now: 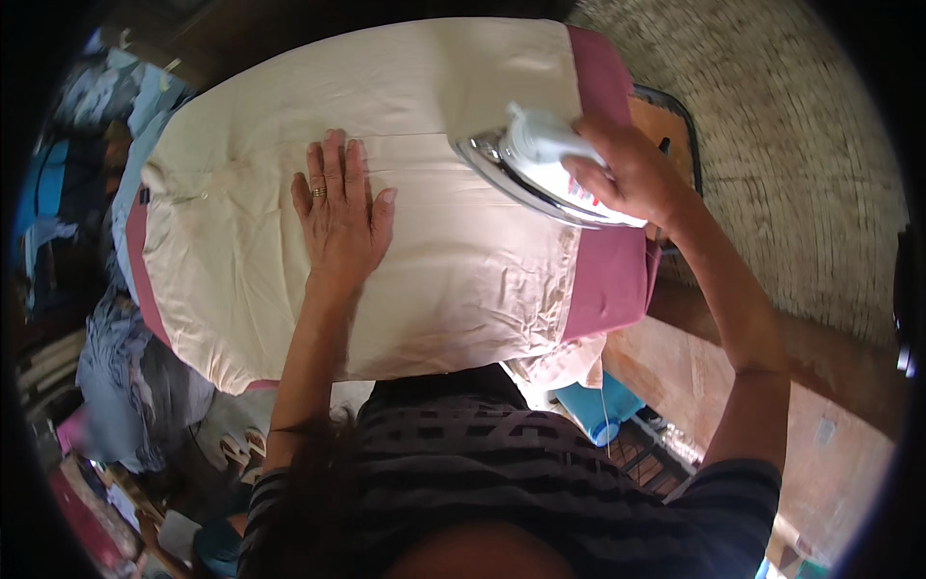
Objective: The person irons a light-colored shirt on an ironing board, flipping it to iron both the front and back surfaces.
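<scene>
A cream-coloured garment (434,256) is spread over a maroon-covered ironing board (608,289), wrinkled along its near right edge and at its left end. Flat on the cloth, left of the middle, lies my left hand (340,207), fingers stretched out and a ring on one of them. My right hand (627,169) is wrapped round the handle of a white clothes iron (550,145). The iron's tip points left, over the right part of the cloth, and its heel reaches the maroon cover. Whether the soleplate presses on the cloth I cannot tell.
Heaps of bluish clothes (116,367) hang and lie at the left. Part of another person (222,540) shows at the lower left. A woven mat wall (743,125) stands at the right, above a wooden ledge (820,357). Under the board's near right is a blue container (598,410).
</scene>
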Tool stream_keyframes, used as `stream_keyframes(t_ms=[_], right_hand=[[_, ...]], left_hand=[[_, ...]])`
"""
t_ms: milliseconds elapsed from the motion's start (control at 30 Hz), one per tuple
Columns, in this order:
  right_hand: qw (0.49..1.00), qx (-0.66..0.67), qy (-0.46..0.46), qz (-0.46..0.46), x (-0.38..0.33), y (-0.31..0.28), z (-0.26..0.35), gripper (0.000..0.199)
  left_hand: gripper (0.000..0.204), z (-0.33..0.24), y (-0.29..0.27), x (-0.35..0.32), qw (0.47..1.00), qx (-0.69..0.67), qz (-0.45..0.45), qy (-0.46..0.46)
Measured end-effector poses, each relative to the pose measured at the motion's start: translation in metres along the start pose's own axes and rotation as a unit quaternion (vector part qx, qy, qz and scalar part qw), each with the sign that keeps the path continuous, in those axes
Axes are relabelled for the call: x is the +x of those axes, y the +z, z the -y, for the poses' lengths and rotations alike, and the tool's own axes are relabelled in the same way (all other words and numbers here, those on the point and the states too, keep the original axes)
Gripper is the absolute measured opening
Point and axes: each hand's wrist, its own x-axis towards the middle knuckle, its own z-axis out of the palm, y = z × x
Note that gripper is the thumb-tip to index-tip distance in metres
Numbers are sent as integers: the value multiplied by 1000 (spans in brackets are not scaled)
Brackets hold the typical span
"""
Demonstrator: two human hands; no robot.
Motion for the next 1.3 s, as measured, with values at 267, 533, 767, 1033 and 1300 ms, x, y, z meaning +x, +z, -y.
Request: stream_keyframes(t_ms=[267, 533, 767, 1033, 1300], right_hand=[[994, -41, -100, 32, 27, 7, 14, 25], [995, -28, -80, 57, 56, 30, 55, 25], [996, 3, -65, 55, 64, 31, 67, 20], [998, -14, -16, 63, 63, 30, 63, 23], [998, -3, -28, 58, 78, 41, 82, 22]], left_hand=[[65, 3, -1, -7, 991, 34, -9, -127], [58, 31, -23, -36, 981, -48, -71, -174], [46, 193, -57, -57, 938, 89, -191, -274], [32, 300, -69, -57, 920, 113, -162, -338], [25, 301, -67, -39, 919, 127, -255, -273]])
